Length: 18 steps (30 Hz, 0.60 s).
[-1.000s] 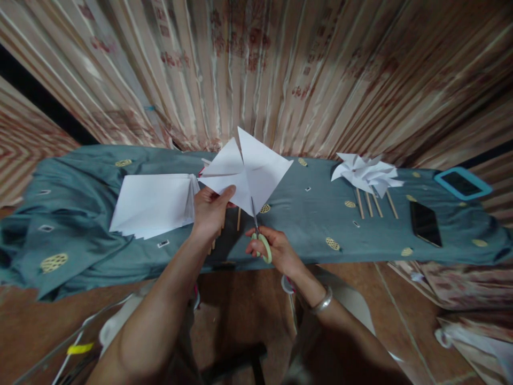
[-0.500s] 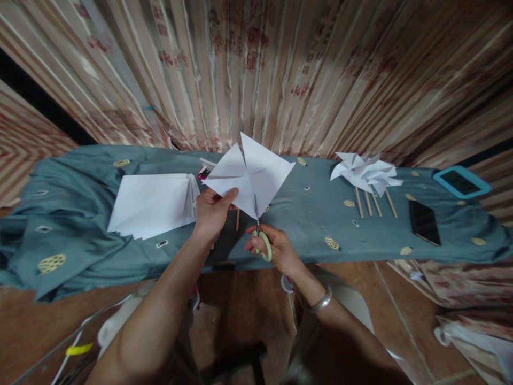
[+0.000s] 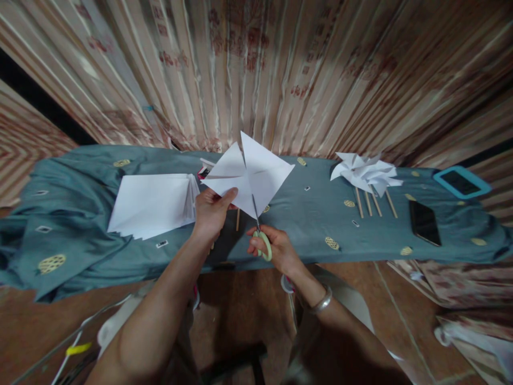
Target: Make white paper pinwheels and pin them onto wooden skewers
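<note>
My left hand pinches the near left edge of a white square paper, holding it up over the table. The sheet shows slits running in from its corners. My right hand is closed round the green handles of a pair of scissors, whose blades reach up into the paper's lower corner. A wooden stick lies on the cloth just below the paper, between my hands.
A stack of white sheets lies left on the teal tablecloth. Finished paper pinwheels with wooden sticks lie to the right, then a black phone and a blue-framed tablet. Striped curtains hang behind.
The scissors have advanced slightly up into the paper's lower corner and my right hand has risen a little. The paper and my left hand have barely shifted.
</note>
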Each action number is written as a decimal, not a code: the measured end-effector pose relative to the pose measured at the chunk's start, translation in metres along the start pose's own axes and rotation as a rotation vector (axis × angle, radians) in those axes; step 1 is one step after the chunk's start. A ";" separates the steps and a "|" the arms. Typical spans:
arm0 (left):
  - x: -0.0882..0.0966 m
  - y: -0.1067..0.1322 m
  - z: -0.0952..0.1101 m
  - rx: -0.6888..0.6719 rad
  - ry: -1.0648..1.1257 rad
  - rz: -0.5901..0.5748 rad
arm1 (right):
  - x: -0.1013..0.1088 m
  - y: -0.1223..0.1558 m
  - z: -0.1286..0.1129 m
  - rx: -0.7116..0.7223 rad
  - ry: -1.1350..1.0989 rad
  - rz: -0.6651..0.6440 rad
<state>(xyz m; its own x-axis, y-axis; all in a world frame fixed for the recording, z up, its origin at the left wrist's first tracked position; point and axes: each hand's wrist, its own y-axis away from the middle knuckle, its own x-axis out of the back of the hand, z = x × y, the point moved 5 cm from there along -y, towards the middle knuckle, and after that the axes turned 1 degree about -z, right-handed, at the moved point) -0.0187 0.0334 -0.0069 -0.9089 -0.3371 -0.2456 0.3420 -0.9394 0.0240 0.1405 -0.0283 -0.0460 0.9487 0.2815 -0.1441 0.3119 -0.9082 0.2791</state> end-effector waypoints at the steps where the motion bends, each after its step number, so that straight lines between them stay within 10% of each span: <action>1: 0.000 0.000 0.000 0.000 0.004 0.001 | 0.000 0.000 0.000 0.001 0.001 0.003; 18: -0.003 0.005 -0.004 0.024 -0.022 -0.034 | 0.003 0.001 -0.007 -0.007 -0.012 0.008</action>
<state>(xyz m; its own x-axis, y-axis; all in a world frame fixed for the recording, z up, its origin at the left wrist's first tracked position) -0.0132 0.0305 -0.0100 -0.9251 -0.3057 -0.2254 0.3050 -0.9516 0.0391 0.1441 -0.0259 -0.0397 0.9505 0.2704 -0.1533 0.3047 -0.9081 0.2872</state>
